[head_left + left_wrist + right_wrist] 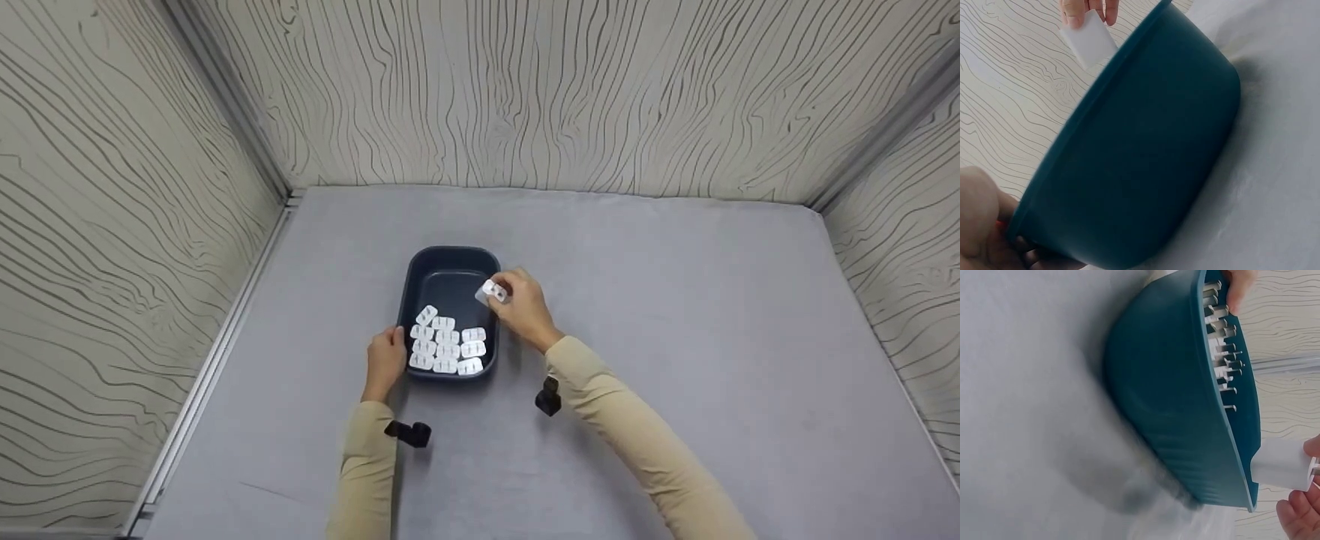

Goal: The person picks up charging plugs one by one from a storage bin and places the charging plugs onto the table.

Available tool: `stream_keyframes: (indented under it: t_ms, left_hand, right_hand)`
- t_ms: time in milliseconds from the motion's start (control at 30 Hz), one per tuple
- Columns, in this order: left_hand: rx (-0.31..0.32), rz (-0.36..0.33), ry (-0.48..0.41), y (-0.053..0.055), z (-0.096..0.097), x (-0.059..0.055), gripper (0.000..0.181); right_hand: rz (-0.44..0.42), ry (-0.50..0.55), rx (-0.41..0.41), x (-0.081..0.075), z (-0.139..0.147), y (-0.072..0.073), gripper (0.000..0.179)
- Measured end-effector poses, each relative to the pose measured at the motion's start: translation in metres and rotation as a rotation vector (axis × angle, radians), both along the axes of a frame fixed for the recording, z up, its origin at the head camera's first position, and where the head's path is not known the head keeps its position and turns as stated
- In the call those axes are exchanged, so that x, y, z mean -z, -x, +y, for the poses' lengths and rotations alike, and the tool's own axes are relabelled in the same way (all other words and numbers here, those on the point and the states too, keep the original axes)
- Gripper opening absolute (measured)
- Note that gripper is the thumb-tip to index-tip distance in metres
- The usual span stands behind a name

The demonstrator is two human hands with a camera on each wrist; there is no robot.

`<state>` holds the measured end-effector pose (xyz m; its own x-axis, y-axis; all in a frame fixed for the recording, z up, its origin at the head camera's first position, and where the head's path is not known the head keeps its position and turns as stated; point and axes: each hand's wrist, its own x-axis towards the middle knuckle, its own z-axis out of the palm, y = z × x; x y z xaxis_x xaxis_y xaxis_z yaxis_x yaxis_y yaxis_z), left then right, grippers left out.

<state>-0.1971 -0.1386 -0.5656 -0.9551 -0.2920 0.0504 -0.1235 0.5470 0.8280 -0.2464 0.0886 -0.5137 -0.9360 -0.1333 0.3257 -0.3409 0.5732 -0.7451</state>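
A deep blue-teal plastic tub point(450, 259) stands on the grey cloth. My left hand point(386, 360) grips its left rim, thumb over the edge and fingers against the outer wall. Several white plug adapters point(448, 350) stand in rows in the near half of the tub, their metal prongs point(1224, 347) pointing up. Over the right rim, my right hand point(526, 306) pinches another white adapter point(1280, 464) between thumb and fingers. Its prong end faces the camera in the head view; in the left wrist view its smooth white body point(1090, 40) shows.
Grey cloth point(697, 322) covers the table around the tub. Wood-grain patterned panels point(495, 90) rise at the back and both sides, with a metal rail point(202, 375) along the left edge. Black wrist mounts point(550, 397) stick out from both sleeves.
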Motion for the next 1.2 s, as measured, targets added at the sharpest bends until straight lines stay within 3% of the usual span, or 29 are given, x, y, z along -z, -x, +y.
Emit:
stream_keyframes:
  t_ms: [300,833,1200]
  left_hand:
    - [0.006,-0.005,-0.004,-0.001,0.000,0.001,0.037]
    - [0.024,-0.008,0.015,-0.003,0.000,-0.001,0.035]
    - [0.017,-0.043,-0.020,-0.003,0.001,-0.002,0.035]
  right_hand:
    - [0.039,-0.001,0.071,0.001,0.014,0.008,0.022]
    - [0.033,0.014,0.160,0.003,0.031,0.015,0.020]
    - [-0.011,0.032,0.240,0.018,0.042,0.021,0.020]
